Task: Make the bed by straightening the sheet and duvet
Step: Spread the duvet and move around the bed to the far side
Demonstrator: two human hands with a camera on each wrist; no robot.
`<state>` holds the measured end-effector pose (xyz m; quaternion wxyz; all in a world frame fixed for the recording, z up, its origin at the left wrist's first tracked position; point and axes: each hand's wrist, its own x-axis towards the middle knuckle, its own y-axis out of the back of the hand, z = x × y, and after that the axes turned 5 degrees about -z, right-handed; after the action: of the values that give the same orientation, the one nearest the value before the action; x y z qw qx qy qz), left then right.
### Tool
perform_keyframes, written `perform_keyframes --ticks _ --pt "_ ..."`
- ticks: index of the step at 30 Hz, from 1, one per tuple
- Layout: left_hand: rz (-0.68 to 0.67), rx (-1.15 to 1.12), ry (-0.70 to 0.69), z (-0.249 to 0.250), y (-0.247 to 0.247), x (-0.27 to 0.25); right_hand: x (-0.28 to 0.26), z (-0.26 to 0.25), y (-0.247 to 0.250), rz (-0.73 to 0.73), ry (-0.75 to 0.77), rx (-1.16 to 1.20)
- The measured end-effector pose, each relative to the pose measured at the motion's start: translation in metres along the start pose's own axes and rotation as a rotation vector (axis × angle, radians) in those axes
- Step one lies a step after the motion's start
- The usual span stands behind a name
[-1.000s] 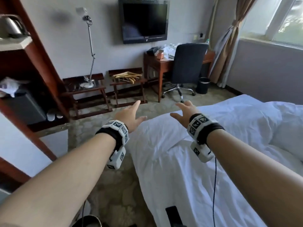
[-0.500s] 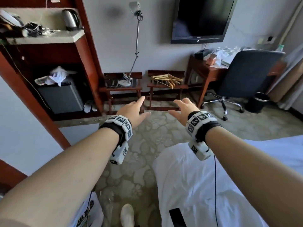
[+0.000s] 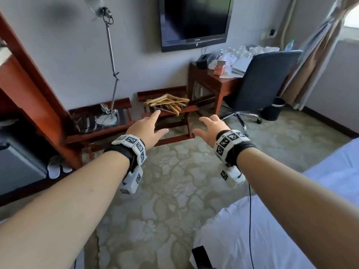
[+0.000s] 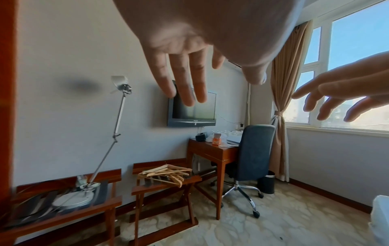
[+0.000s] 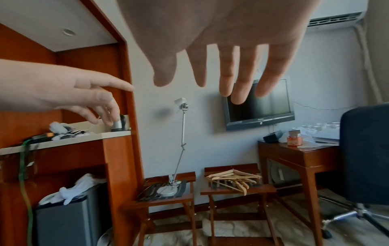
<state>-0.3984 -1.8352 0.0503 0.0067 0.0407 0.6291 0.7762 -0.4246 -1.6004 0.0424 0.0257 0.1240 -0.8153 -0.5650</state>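
Observation:
The white duvet (image 3: 252, 233) covers the bed corner at the lower right of the head view, rumpled, with the bed running off to the right (image 3: 342, 167). Both my arms reach forward over the carpet, away from the bed. My left hand (image 3: 149, 127) is open, fingers straight, and holds nothing; in the left wrist view its fingers (image 4: 185, 79) hang spread in the air. My right hand (image 3: 210, 129) is open too, its fingers (image 5: 231, 73) spread and empty. Neither hand touches the bedding.
Two wooden luggage racks stand by the wall, one with a floor lamp base (image 3: 106, 119), one with wooden hangers (image 3: 167, 103). A desk (image 3: 211, 82), office chair (image 3: 260, 82) and black bin (image 3: 273, 108) stand at the right. A wooden cabinet (image 3: 29, 90) is at the left. A dark object (image 3: 200, 257) lies on the bed's near edge.
My view has swung left and away from the bed, so less duvet shows. Both hands stay open and outstretched, now over the carpet instead of over the bed corner.

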Motion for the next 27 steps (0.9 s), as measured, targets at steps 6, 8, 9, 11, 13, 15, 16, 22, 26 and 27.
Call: perform_keyframes --ticks 6,8,9,11,13,15,16,22,26,27 --pt "-0.024 0.024 -0.137 0.009 -0.024 0.160 0.132 0.055 0.010 0.032 -0.097 0.028" --pt "-0.025 0.043 -0.178 0.016 -0.028 0.224 0.183 0.075 0.020 0.056 -0.128 0.067" --pt "-0.032 0.063 -0.192 0.025 -0.027 0.274 0.222 0.091 0.032 0.074 -0.155 0.090" --pt "-0.044 0.083 -0.216 0.033 -0.021 0.305 0.242 0.101 0.042 0.085 -0.144 0.091" --pt "-0.059 0.080 -0.264 0.059 -0.020 0.363 0.276 0.129 0.066 0.134 -0.178 0.097" --pt "-0.085 0.049 -0.309 0.092 -0.022 0.411 0.300 0.160 0.091 0.172 -0.218 0.110" --pt "-0.085 0.035 -0.342 0.112 -0.024 0.434 0.308 0.177 0.105 0.187 -0.246 0.107" --pt "-0.128 -0.007 -0.640 0.266 -0.064 0.562 0.335 0.317 0.165 0.316 -0.502 0.112" --pt "-0.178 -0.055 -0.830 0.380 -0.113 0.637 0.342 0.418 0.185 0.363 -0.705 0.086" --pt "-0.190 -0.083 -0.887 0.415 -0.128 0.658 0.342 0.447 0.195 0.377 -0.769 0.085"
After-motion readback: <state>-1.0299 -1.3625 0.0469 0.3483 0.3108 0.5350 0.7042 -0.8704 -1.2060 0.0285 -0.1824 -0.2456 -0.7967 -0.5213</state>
